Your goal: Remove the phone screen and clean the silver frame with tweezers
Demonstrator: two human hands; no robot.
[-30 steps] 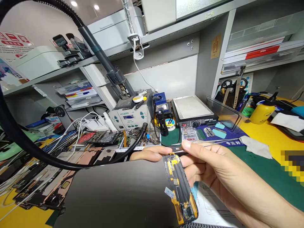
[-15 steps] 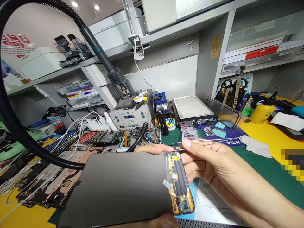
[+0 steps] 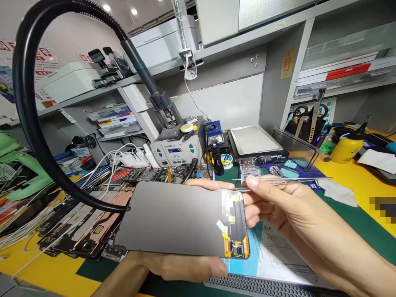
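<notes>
A phone screen panel [image 3: 176, 218], grey back up, is held above the bench by my left hand [image 3: 185, 267]. The thumb lies along its near edge and the fingers reach the far edge. Gold flex cable [image 3: 227, 243] and a small chip area show at the panel's right end, with a little white label [image 3: 221, 225] beside them. My right hand [image 3: 287, 206] pinches slim metal tweezers [image 3: 297, 180] between thumb and fingers. Its other fingers are close to the panel's right end; whether they touch it I cannot tell.
Behind stand a hot air station [image 3: 176, 150] with a looping black hose [image 3: 27, 103] and a flat heating plate [image 3: 255, 142]. Stacked phone frames [image 3: 108, 222] lie left. A yellow bottle [image 3: 346, 146] and a white cloth [image 3: 338, 194] are at right.
The panel has tilted and risen, showing more of my left thumb and wrist beneath it. My right hand stays by its right end with the tweezers. The whole view has shifted slightly.
</notes>
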